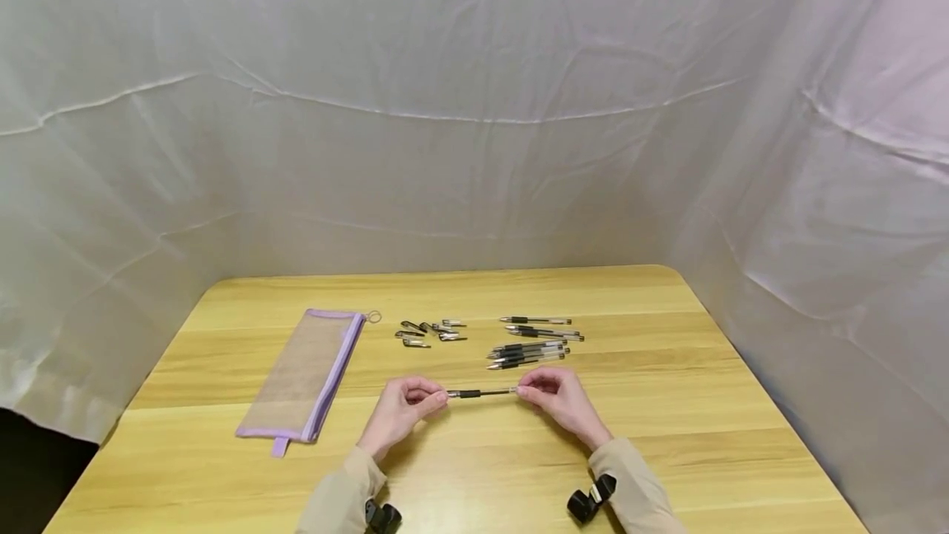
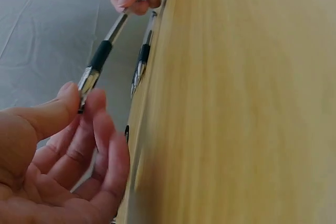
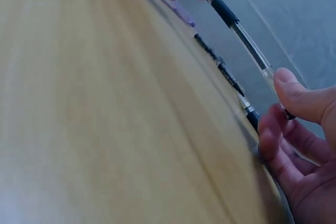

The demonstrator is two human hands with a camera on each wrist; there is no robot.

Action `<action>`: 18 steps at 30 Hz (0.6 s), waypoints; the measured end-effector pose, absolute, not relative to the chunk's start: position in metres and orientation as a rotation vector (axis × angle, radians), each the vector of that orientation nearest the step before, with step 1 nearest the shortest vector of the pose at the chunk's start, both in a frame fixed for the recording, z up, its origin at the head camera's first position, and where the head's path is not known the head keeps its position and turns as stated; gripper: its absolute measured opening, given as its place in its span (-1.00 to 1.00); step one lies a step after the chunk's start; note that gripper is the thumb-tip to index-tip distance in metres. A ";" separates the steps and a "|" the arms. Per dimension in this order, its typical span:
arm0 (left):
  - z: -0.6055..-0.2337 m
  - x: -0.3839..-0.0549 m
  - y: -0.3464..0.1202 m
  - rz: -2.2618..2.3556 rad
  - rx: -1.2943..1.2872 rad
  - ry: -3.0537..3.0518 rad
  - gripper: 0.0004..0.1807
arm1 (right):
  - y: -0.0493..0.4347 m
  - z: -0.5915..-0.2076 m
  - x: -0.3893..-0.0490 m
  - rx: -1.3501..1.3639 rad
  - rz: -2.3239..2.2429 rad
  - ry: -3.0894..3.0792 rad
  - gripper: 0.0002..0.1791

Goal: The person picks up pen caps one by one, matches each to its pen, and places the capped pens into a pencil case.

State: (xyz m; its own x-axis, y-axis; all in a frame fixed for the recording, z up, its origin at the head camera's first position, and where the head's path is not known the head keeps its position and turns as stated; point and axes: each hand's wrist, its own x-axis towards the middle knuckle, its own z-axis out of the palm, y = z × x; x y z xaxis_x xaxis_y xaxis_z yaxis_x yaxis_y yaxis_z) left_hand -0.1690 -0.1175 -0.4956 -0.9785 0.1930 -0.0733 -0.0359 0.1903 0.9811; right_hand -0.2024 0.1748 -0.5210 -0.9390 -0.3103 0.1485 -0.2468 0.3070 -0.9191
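Hands, two, both engaged: left hand (image 1: 404, 410) pinches the silver end of one pen (image 1: 469, 394); right hand (image 1: 563, 402) pinches its clear rear end. Pen's place: lower centre of the frame, raised off the table (image 1: 704, 435), lying roughly level between the hands.

Progress, as I judge it from my station: one pen in hand. Left fingers partly cover its silver end, so I cannot tell whether a cap sits there. Unhandled: an upper set of pens (image 1: 541, 332) and a lower bundle of pens (image 1: 528, 350), right of centre, silver tips bare and pointing left. Loose caps (image 1: 445, 329), several, some overlapping, lie apart from them at centre; I can give no sure count.

Surroundings: one mesh pouch (image 1: 296, 377), purple-edged, flat, left of centre, ring (image 1: 373, 316) at its upper corner; I cannot tell whether its zip is closed. Pale curtain (image 1: 474, 171) behind and at the sides.

Obstructions: none that I see between the hands; the lower bundle lies just beyond the right hand and could, I judge, be brushed.
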 end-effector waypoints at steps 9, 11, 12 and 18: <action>-0.495 -0.166 -0.124 1.676 0.237 2.471 -0.79 | 0.187 -0.522 -0.200 -0.588 -1.650 2.441 -0.78; -0.495 -0.166 -0.124 1.631 0.227 2.514 -0.81 | 0.190 -0.522 -0.199 -0.598 -1.650 2.419 -0.77; -0.495 -0.166 -0.123 1.602 0.227 2.541 -0.82 | 0.191 -0.522 -0.199 -0.600 -1.647 2.421 -0.77; -0.495 -0.165 -0.123 1.449 0.253 2.653 -0.88 | 0.195 -0.522 -0.198 -0.636 -1.593 2.497 -0.81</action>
